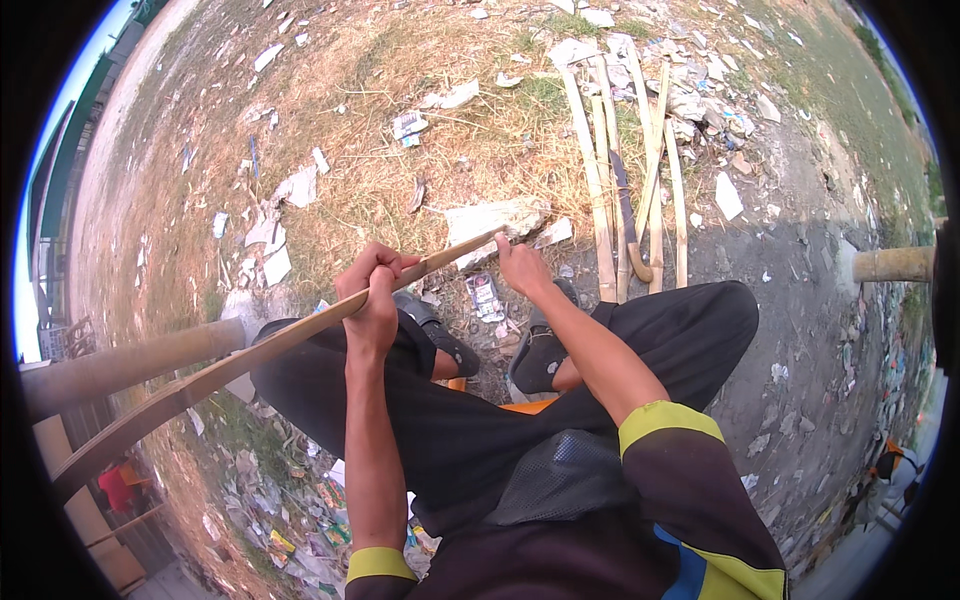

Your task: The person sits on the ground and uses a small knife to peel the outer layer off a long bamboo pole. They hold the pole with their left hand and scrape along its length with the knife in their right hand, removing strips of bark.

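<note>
A long, thin bamboo strip [300, 328] runs from the lower left up to the middle of the view. My left hand [371, 300] is closed around it, short of its far end. At that far tip, my right hand [524, 266] has its fingers closed, with the thumb and a finger pinching the strip's end. Several pale bamboo strips [594, 170] lie on the ground ahead, right of my hands. Among them rests a dark, slim piece with a hooked, brownish end [638, 264]; its exact kind is unclear. Both my hands are above my bent, black-trousered knees.
Thick bamboo poles [140, 365] stick out at the left, and another pole [893, 265] at the right. Paper and plastic litter [290, 190] covers the dry grass. My shoes [540, 360] rest between the knees. A person in red [122, 488] is at the lower left.
</note>
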`<state>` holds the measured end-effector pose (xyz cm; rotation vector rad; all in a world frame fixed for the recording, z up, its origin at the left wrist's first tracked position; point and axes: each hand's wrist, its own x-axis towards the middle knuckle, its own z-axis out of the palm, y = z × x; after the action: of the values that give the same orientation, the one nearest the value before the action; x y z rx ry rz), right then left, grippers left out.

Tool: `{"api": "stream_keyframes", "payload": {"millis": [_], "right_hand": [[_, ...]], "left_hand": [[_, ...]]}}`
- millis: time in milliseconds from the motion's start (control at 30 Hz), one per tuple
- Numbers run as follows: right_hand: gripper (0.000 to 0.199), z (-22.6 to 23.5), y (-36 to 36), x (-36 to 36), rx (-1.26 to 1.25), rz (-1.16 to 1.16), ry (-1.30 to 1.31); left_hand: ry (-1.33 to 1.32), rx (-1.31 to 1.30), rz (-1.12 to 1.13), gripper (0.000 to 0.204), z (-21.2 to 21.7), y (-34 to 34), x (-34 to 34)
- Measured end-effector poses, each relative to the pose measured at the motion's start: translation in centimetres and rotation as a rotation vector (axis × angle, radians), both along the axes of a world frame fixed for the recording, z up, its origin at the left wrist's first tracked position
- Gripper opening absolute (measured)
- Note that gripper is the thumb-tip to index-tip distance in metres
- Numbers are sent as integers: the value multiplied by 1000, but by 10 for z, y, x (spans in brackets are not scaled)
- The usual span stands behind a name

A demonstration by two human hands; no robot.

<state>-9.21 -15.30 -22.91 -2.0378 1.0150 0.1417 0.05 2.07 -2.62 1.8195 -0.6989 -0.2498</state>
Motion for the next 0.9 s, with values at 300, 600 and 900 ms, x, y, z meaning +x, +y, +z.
{"api": "stream_keyframes", "payload": {"millis": [300,600,900], "right_hand": [[81,-8,-12,-4,-52,67,89],[88,-35,-21,-7,112,99,-9],[68,-61,-48,6,-114,93,190]], "left_hand": [[28,51,-36,16,3,-1,-4],[8,-16,-4,18,-4,2,-5],[-111,62,-84,17,5,-7,-11]]}}
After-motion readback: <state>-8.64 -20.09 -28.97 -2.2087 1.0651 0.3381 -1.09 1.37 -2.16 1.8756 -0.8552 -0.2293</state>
